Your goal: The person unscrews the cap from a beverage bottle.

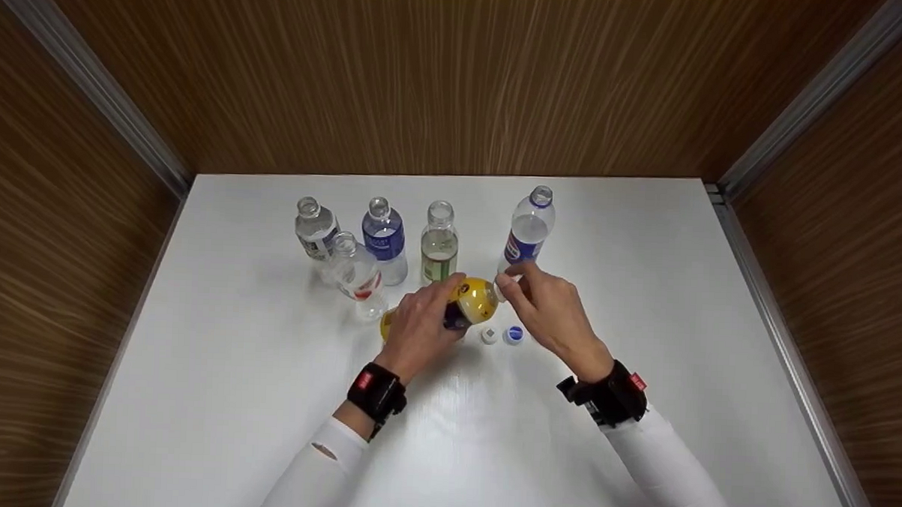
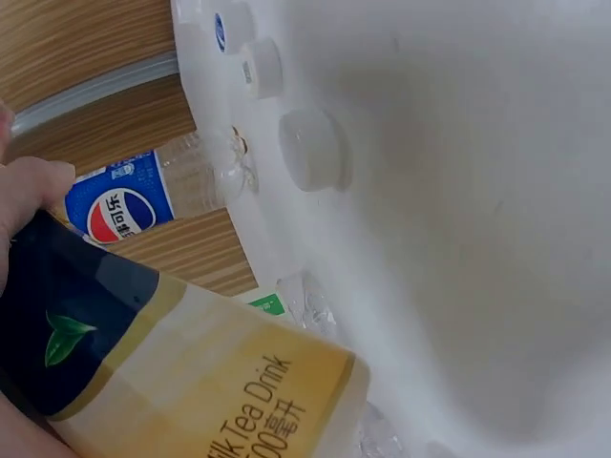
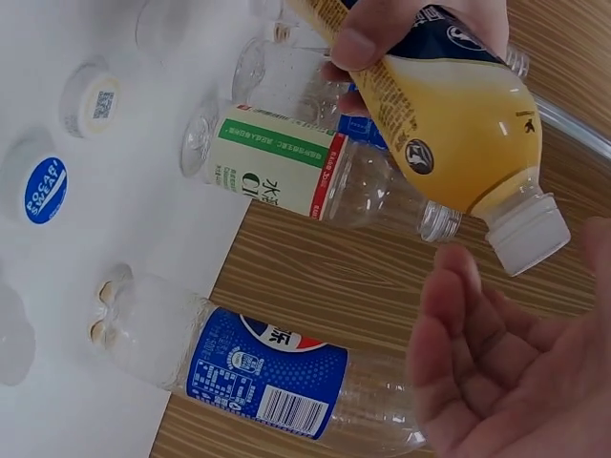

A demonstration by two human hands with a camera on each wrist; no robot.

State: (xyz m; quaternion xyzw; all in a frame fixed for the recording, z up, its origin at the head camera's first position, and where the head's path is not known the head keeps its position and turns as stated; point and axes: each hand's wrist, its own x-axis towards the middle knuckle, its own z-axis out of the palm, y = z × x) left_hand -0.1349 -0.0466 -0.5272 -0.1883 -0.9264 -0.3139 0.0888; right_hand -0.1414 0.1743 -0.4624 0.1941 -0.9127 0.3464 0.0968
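My left hand [image 1: 422,320] grips a yellow milk tea bottle [image 3: 458,124] around its dark label, holding it tilted with the neck to the right. A white cap [image 3: 530,234] sits on its neck. Around that cap, my right hand [image 1: 558,313] has its thumb and fingers spread, with a gap showing between fingertips and cap in the right wrist view. A Pepsi bottle [image 1: 531,226] without a cap stands just behind the right hand. On the table below the milk tea bottle lie a small white cap [image 1: 489,334], a blue-topped cap [image 1: 514,334] and a wider white cap [image 2: 310,151].
Uncapped bottles stand at the back left: one with a green label [image 1: 439,242], one with a blue label [image 1: 384,240], a clear one with a red mark [image 1: 356,273] and one with a dark-and-white label [image 1: 317,230]. Wood-grain panels [image 1: 457,81] enclose the white table [image 1: 228,396].
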